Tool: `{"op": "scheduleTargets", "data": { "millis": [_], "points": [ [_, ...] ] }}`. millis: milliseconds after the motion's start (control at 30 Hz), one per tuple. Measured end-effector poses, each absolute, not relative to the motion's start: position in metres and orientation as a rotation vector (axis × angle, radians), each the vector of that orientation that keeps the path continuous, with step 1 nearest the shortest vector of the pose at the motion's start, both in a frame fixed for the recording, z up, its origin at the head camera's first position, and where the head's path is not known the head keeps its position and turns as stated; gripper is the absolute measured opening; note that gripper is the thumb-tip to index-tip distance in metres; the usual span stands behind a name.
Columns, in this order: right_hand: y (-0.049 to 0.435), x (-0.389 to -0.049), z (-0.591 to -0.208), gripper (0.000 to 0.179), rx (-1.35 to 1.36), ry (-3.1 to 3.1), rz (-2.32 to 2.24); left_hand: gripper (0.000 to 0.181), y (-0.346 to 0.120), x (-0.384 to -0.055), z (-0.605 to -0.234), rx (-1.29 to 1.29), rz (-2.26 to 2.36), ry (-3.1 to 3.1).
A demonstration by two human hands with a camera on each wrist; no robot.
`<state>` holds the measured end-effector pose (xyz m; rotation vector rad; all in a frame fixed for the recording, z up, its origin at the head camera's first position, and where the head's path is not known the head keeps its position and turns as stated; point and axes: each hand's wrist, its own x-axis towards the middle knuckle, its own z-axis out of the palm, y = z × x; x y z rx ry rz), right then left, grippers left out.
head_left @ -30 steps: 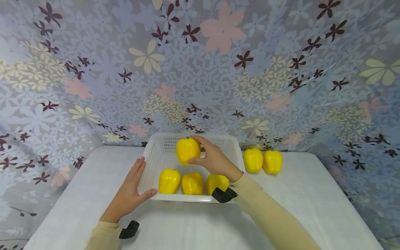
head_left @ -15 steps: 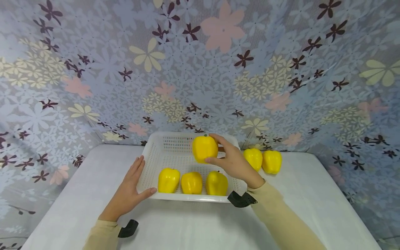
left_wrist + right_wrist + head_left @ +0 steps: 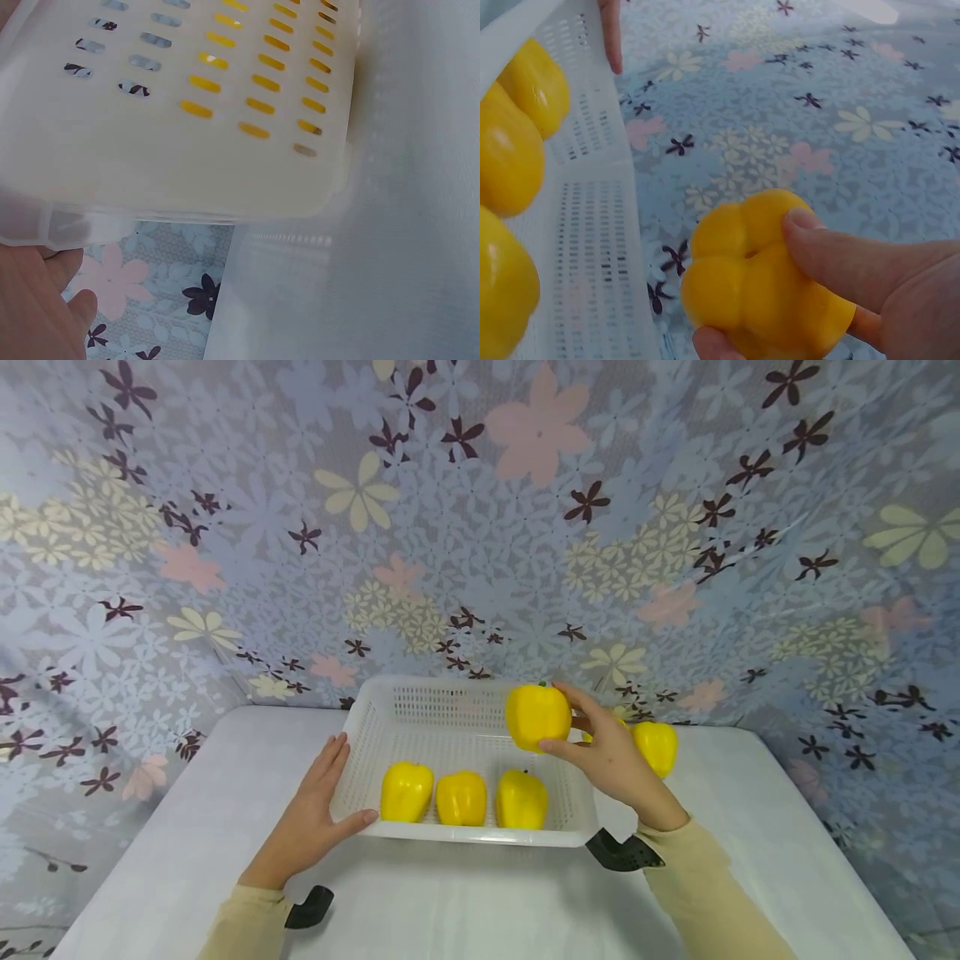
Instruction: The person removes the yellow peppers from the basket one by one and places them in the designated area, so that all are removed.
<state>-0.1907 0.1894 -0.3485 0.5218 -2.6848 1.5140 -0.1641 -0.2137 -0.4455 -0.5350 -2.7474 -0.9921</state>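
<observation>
Head view: right hand (image 3: 611, 760) pinches a yellow pepper (image 3: 536, 718) at the far right corner of the basket (image 3: 480, 835), mostly hiding a second pepper (image 3: 587, 737); three peppers (image 3: 461, 799) line its near wall; left hand (image 3: 303, 827), straight-fingered, touches its left rim.

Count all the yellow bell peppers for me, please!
6. Three yellow bell peppers sit in the white plastic basket, one is in the right hand, and two are on the table: one easy to see, one mostly hidden behind that hand.
</observation>
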Motion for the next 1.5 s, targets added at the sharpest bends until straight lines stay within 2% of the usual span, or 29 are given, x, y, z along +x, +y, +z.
{"op": "scheduleTargets", "data": {
  "millis": [467, 1333, 1500],
  "points": [
    [0.228, -0.174, -0.348, 0.088, 0.354, -2.702, 1.402, 0.101, -0.213, -0.163, -0.447, -0.529, -0.984, -2.742],
    [0.297, -0.168, -0.369, 0.097, 0.104, -2.794, 1.241, 0.102, -0.213, -0.161, -0.447, -0.525, -0.995, -2.734],
    [0.308, -0.168, -0.374, 0.094, 0.119, -2.799, 1.204, 0.101, -0.213, -0.162, -0.448, -0.526, -1.000, -2.731]
  ]
}}
